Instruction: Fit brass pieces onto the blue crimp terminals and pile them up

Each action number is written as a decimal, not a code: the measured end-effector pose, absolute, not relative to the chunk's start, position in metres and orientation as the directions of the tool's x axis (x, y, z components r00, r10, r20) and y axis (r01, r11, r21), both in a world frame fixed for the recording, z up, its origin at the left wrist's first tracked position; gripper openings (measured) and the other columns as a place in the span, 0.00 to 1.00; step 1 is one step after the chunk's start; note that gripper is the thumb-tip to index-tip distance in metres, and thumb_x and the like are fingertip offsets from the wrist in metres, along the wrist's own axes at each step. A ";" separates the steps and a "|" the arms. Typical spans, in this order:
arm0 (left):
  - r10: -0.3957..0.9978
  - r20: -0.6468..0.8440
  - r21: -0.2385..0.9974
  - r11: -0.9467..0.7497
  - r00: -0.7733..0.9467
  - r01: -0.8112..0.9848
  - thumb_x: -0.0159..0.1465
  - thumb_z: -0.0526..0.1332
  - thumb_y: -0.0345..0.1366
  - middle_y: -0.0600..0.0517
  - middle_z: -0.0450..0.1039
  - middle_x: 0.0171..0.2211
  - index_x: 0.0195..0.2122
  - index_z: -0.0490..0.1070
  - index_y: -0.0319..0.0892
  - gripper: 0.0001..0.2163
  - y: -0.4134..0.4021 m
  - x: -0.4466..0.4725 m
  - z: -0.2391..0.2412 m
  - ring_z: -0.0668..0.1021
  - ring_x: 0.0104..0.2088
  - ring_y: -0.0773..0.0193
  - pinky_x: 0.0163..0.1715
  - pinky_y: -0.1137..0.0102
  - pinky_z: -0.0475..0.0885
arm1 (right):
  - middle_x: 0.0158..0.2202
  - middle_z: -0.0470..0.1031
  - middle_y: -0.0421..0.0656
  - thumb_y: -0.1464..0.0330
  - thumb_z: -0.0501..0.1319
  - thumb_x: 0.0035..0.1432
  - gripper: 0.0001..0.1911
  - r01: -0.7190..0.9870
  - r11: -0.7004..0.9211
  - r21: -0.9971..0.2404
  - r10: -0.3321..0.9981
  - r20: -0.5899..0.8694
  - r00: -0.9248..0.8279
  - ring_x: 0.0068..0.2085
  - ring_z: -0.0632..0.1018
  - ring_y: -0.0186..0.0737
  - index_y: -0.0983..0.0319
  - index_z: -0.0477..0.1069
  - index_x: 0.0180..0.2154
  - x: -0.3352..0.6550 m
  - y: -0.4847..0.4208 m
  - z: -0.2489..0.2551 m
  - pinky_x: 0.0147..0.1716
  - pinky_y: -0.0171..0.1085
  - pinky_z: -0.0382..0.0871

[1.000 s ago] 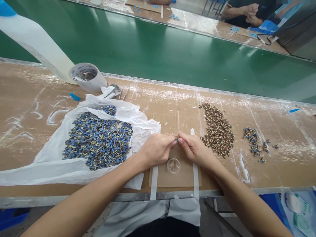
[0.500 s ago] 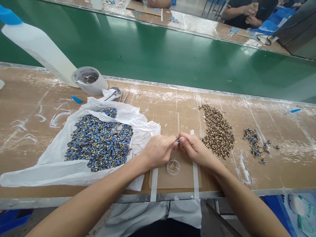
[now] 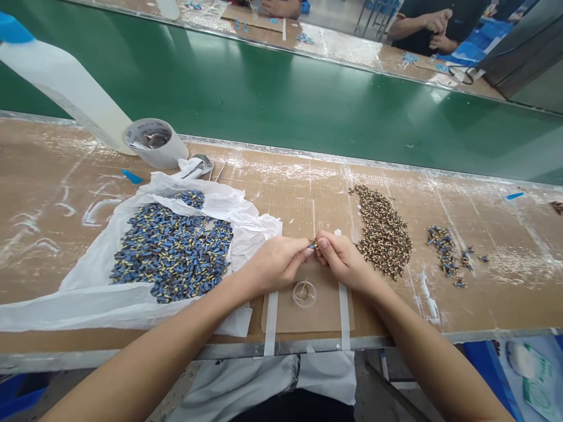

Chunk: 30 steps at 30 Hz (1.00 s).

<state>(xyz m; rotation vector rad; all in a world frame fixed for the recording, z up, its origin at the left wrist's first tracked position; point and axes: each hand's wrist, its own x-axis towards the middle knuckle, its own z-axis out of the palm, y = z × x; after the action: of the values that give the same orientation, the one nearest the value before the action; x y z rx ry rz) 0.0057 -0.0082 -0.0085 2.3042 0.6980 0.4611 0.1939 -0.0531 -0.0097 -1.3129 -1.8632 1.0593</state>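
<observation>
My left hand (image 3: 275,265) and my right hand (image 3: 343,262) meet above a cardboard pad (image 3: 308,313), and their fingertips pinch a tiny blue-and-brass part (image 3: 314,244). Its exact shape is mostly hidden by my fingers. Below my hands, a small transparent round dish (image 3: 304,293) sits on the pad, with thin wire-like bits inside. A heap of blue parts with brass ends (image 3: 171,253) lies on a crumpled white plastic sheet (image 3: 92,302) left of my left hand. Right of my right hand lies a pile of small brown-and-brass parts (image 3: 383,231).
A smaller scatter of blue parts (image 3: 443,251) lies further right on the cardboard-covered bench (image 3: 281,187). A tape roll (image 3: 155,143) and white bottle (image 3: 57,76) stand back left. Beyond the bench runs a green belt (image 3: 281,105), with a co-worker's hands (image 3: 440,29) across it.
The whole scene has shifted slightly in view as my head moved. My fingers have shifted a little on the tiny part, which stays pinched between both hands.
</observation>
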 end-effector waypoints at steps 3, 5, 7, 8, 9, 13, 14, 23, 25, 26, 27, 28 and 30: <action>0.622 0.128 0.712 -0.600 0.773 0.365 0.68 0.48 0.33 0.55 0.64 0.21 0.28 0.64 0.40 0.12 -0.009 0.007 -0.009 0.65 0.21 0.69 0.23 0.73 0.56 | 0.23 0.61 0.37 0.60 0.44 0.71 0.20 0.499 0.240 -0.833 0.946 0.086 -0.312 0.24 0.65 0.33 0.60 0.61 0.29 0.189 -0.054 -0.012 0.26 0.33 0.56; 0.632 0.134 0.722 -0.590 0.764 0.362 0.67 0.49 0.32 0.55 0.65 0.21 0.27 0.64 0.40 0.12 -0.009 0.008 -0.009 0.65 0.20 0.69 0.23 0.73 0.57 | 0.23 0.62 0.37 0.62 0.44 0.71 0.19 0.503 0.262 -0.824 0.942 0.105 -0.318 0.24 0.65 0.33 0.61 0.63 0.30 0.186 -0.054 -0.013 0.26 0.33 0.56; 0.638 0.138 0.727 -0.585 0.757 0.360 0.67 0.48 0.33 0.54 0.66 0.21 0.27 0.64 0.40 0.12 -0.009 0.009 -0.009 0.65 0.20 0.69 0.24 0.73 0.58 | 0.23 0.63 0.38 0.63 0.43 0.71 0.19 0.508 0.267 -0.819 0.942 0.112 -0.315 0.24 0.66 0.34 0.61 0.63 0.30 0.184 -0.055 -0.014 0.27 0.33 0.57; 0.643 0.138 0.727 -0.582 0.753 0.364 0.67 0.48 0.33 0.54 0.66 0.21 0.26 0.64 0.40 0.12 -0.009 0.009 -0.009 0.66 0.20 0.68 0.24 0.73 0.58 | 0.23 0.64 0.38 0.63 0.43 0.71 0.19 0.517 0.265 -0.814 0.945 0.114 -0.305 0.23 0.66 0.34 0.60 0.63 0.30 0.183 -0.055 -0.014 0.27 0.33 0.57; 0.648 0.137 0.724 -0.581 0.750 0.370 0.67 0.48 0.33 0.54 0.67 0.21 0.26 0.64 0.40 0.12 -0.009 0.009 -0.009 0.67 0.21 0.68 0.24 0.73 0.59 | 0.23 0.65 0.38 0.63 0.43 0.71 0.19 0.528 0.262 -0.808 0.948 0.114 -0.296 0.23 0.65 0.34 0.60 0.63 0.30 0.183 -0.056 -0.015 0.27 0.33 0.56; 0.669 0.124 0.671 -0.600 0.732 0.435 0.66 0.48 0.34 0.53 0.68 0.21 0.26 0.64 0.40 0.12 -0.011 0.011 -0.010 0.68 0.21 0.66 0.25 0.71 0.58 | 0.24 0.66 0.39 0.63 0.43 0.71 0.19 0.569 0.259 -0.780 0.950 0.100 -0.296 0.23 0.66 0.35 0.60 0.63 0.30 0.182 -0.056 -0.017 0.26 0.33 0.56; 0.672 0.121 0.651 -0.610 0.731 0.453 0.66 0.48 0.33 0.52 0.68 0.21 0.27 0.65 0.40 0.12 -0.012 0.011 -0.010 0.68 0.21 0.66 0.25 0.71 0.58 | 0.24 0.66 0.39 0.63 0.43 0.71 0.19 0.578 0.262 -0.773 0.948 0.095 -0.302 0.23 0.66 0.35 0.60 0.63 0.30 0.183 -0.056 -0.017 0.26 0.33 0.56; 0.656 0.082 0.686 -0.584 0.750 0.435 0.68 0.47 0.33 0.53 0.69 0.24 0.29 0.64 0.40 0.12 -0.011 0.011 -0.008 0.69 0.24 0.66 0.27 0.71 0.59 | 0.22 0.60 0.37 0.60 0.44 0.70 0.19 0.485 0.159 -0.860 0.951 0.003 -0.308 0.23 0.64 0.34 0.60 0.59 0.28 0.190 -0.051 -0.009 0.25 0.34 0.56; 0.643 0.073 0.740 -0.547 0.762 0.391 0.69 0.46 0.34 0.54 0.68 0.25 0.29 0.64 0.40 0.13 -0.008 0.011 -0.007 0.69 0.24 0.67 0.27 0.72 0.60 | 0.22 0.60 0.37 0.59 0.43 0.71 0.21 0.380 0.114 -0.918 0.954 -0.005 -0.299 0.24 0.65 0.33 0.60 0.59 0.28 0.192 -0.049 -0.009 0.26 0.33 0.58; 0.639 0.064 0.761 -0.528 0.767 0.376 0.70 0.46 0.34 0.54 0.68 0.25 0.30 0.65 0.40 0.13 -0.007 0.011 -0.006 0.69 0.25 0.68 0.28 0.73 0.60 | 0.22 0.61 0.37 0.59 0.43 0.71 0.21 0.339 0.102 -0.935 0.957 -0.001 -0.291 0.25 0.65 0.33 0.60 0.59 0.27 0.193 -0.048 -0.009 0.27 0.33 0.59; 0.636 0.053 0.776 -0.512 0.770 0.369 0.70 0.46 0.35 0.54 0.68 0.25 0.30 0.65 0.39 0.14 -0.006 0.010 -0.005 0.69 0.25 0.68 0.28 0.73 0.61 | 0.23 0.62 0.37 0.59 0.43 0.71 0.22 0.312 0.096 -0.945 0.960 0.006 -0.279 0.25 0.66 0.33 0.60 0.60 0.27 0.194 -0.047 -0.009 0.28 0.34 0.60; 0.634 0.041 0.786 -0.498 0.772 0.367 0.70 0.46 0.35 0.53 0.68 0.26 0.31 0.66 0.39 0.14 -0.005 0.010 -0.004 0.69 0.26 0.68 0.29 0.73 0.61 | 0.23 0.63 0.38 0.58 0.43 0.71 0.22 0.297 0.096 -0.950 0.964 0.014 -0.267 0.26 0.66 0.33 0.61 0.60 0.28 0.195 -0.047 -0.010 0.29 0.34 0.60; 0.634 0.027 0.798 -0.480 0.773 0.365 0.70 0.47 0.35 0.54 0.67 0.26 0.31 0.66 0.39 0.13 -0.003 0.008 -0.002 0.69 0.26 0.68 0.29 0.73 0.61 | 0.24 0.63 0.38 0.58 0.43 0.71 0.22 0.289 0.097 -0.952 0.966 0.020 -0.257 0.26 0.66 0.33 0.61 0.61 0.28 0.196 -0.047 -0.010 0.29 0.34 0.60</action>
<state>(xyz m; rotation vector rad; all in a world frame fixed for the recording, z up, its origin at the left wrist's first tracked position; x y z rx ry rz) 0.0085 -0.0032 -0.0025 2.1222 0.7422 0.4055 0.1959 -0.0469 -0.0103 -1.2535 -1.6549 1.1889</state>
